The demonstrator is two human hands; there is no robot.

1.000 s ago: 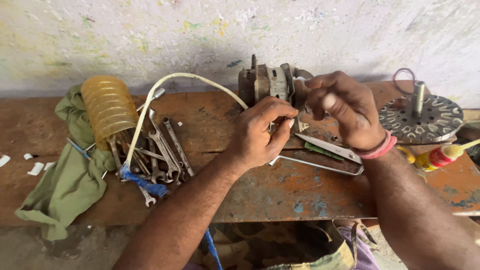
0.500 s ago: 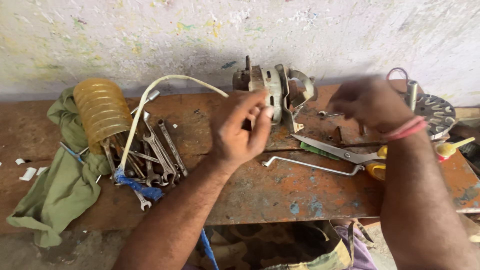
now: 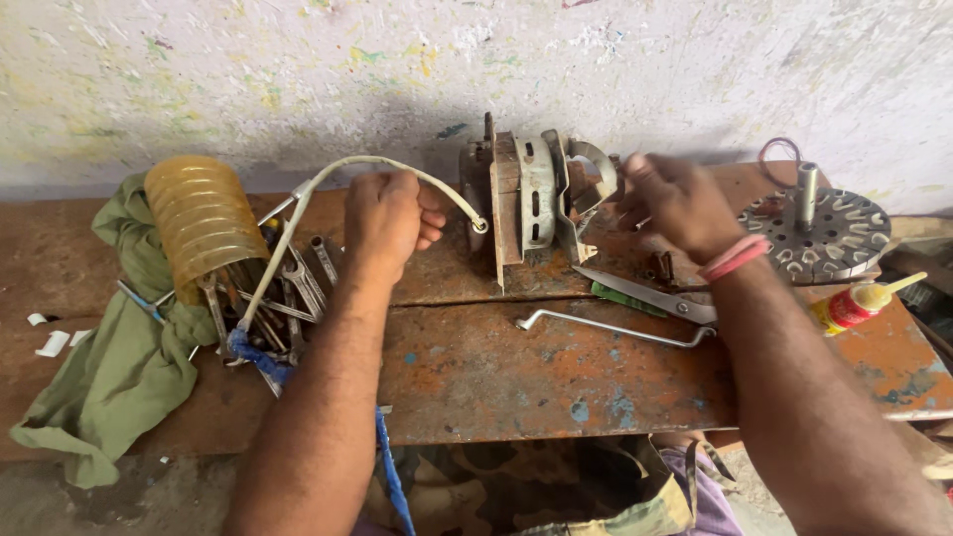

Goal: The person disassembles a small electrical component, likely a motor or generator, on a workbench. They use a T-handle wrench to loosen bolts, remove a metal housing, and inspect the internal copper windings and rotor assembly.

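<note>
Right hand (image 3: 680, 203) is motion-blurred beside the right side of the metal motor assembly (image 3: 531, 199); fingers look loosely spread, but whether they grip any part cannot be told. Its wrist carries a pink band (image 3: 733, 258). The arm covers part of the table (image 3: 516, 367) behind it and part of the scissors (image 3: 645, 293).

Left hand (image 3: 382, 218) is curled into a narrow fist over the white cable (image 3: 328, 184); the cable passes under the fingers, so the contact itself is hidden. The cable's free end lies just beside the left face of the motor assembly; its other end drops into the pile of wrenches (image 3: 268, 298), where it is lost.

The motor assembly stands upright at the back of the table, near the wall (image 3: 476, 69).

A bent metal rod (image 3: 615, 328) lies in front of the motor. The round slotted disc (image 3: 819, 233) sits to the far right, a glue bottle (image 3: 859, 303) near the right edge. The ribbed yellow container (image 3: 199, 223) and green cloth (image 3: 109, 367) fill the left end; the cloth hangs over the front edge.

Bare table surface lies in the front centre, between the two forearms.
</note>
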